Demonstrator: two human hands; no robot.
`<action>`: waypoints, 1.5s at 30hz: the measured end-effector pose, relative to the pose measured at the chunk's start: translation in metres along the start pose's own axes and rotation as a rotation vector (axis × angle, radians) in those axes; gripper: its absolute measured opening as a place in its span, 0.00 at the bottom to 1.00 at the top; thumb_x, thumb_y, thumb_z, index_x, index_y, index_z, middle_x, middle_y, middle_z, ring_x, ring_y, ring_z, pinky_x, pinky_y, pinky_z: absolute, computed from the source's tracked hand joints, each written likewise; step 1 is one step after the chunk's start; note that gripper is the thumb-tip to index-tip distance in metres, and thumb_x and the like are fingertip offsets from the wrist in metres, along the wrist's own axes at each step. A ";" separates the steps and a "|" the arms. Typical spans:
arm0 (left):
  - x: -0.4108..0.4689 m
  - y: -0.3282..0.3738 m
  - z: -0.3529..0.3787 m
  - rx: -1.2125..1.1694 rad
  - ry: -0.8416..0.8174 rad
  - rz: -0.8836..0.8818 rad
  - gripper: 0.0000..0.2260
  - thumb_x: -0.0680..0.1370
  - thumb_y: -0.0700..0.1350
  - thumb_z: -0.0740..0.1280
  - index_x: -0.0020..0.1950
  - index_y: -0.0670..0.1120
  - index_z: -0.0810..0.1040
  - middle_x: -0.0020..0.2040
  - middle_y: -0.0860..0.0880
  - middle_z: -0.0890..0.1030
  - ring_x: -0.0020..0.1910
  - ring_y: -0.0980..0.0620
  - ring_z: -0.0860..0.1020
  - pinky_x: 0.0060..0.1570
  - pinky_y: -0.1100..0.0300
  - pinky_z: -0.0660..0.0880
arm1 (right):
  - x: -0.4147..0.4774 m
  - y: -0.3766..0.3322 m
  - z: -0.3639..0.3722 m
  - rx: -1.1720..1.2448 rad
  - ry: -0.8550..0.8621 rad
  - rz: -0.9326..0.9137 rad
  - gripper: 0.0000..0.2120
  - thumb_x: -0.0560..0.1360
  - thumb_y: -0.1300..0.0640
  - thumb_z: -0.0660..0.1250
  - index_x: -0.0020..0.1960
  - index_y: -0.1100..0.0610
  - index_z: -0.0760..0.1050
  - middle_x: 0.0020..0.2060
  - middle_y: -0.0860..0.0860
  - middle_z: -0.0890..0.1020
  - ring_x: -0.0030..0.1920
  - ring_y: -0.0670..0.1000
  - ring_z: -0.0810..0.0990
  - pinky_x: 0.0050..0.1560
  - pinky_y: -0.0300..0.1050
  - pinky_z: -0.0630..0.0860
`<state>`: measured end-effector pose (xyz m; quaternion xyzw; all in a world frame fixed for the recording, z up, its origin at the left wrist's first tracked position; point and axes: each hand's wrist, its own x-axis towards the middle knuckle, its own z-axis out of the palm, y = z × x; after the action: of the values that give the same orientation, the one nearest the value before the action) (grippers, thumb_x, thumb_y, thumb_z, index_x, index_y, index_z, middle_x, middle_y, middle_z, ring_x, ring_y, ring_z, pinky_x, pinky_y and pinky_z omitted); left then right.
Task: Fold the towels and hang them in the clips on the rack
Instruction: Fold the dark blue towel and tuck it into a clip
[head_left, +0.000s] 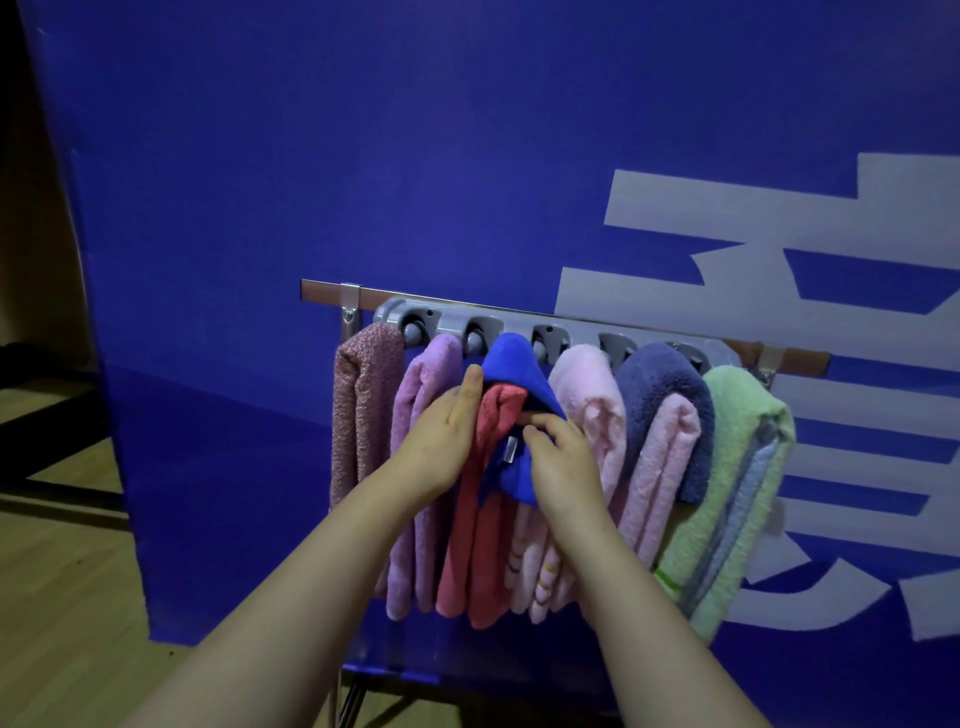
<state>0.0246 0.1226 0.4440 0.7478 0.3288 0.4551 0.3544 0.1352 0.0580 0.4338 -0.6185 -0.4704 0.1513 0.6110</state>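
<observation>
The blue towel (511, 364) hangs below the grey clip rack (519, 319), in the middle of the row, and lies like a cap over the top of the coral towel (467, 519). My left hand (444, 431) has straight fingers and is laid flat against the left side of the coral towel, one fingertip touching the blue edge. My right hand (563, 462) has curled fingers and pinches the lower part of the blue towel, near its small grey label (511, 449). In the same row hang the speckled towel (363, 405) at the far left, the lilac towel (423, 395), the pale pink towel (592, 395), the navy towel (660, 374) and the green towel (743, 441) at the far right. Behind them is a blue banner (311, 156).
</observation>
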 end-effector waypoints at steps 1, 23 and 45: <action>0.001 -0.002 0.000 -0.004 0.002 -0.002 0.26 0.84 0.59 0.45 0.40 0.49 0.75 0.41 0.52 0.80 0.44 0.54 0.75 0.58 0.57 0.69 | 0.001 0.001 -0.001 0.044 0.008 0.008 0.14 0.78 0.65 0.62 0.43 0.51 0.81 0.54 0.54 0.79 0.57 0.53 0.79 0.64 0.46 0.72; -0.017 -0.026 0.011 0.112 -0.032 0.009 0.32 0.79 0.68 0.45 0.53 0.48 0.80 0.46 0.43 0.79 0.48 0.46 0.78 0.58 0.56 0.71 | -0.016 0.021 0.021 -0.833 -0.087 -0.027 0.24 0.77 0.57 0.57 0.72 0.58 0.68 0.78 0.60 0.54 0.77 0.59 0.54 0.78 0.53 0.49; -0.036 -0.018 0.027 -0.140 -0.049 -0.120 0.10 0.86 0.51 0.47 0.65 0.57 0.64 0.60 0.62 0.69 0.63 0.68 0.66 0.48 0.88 0.55 | -0.022 0.022 0.007 -0.100 -0.267 0.059 0.22 0.84 0.44 0.50 0.69 0.50 0.73 0.75 0.57 0.63 0.71 0.41 0.59 0.60 0.23 0.51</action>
<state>0.0331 0.0965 0.4035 0.7111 0.3318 0.4362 0.4404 0.1275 0.0493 0.4037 -0.6362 -0.5360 0.2267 0.5066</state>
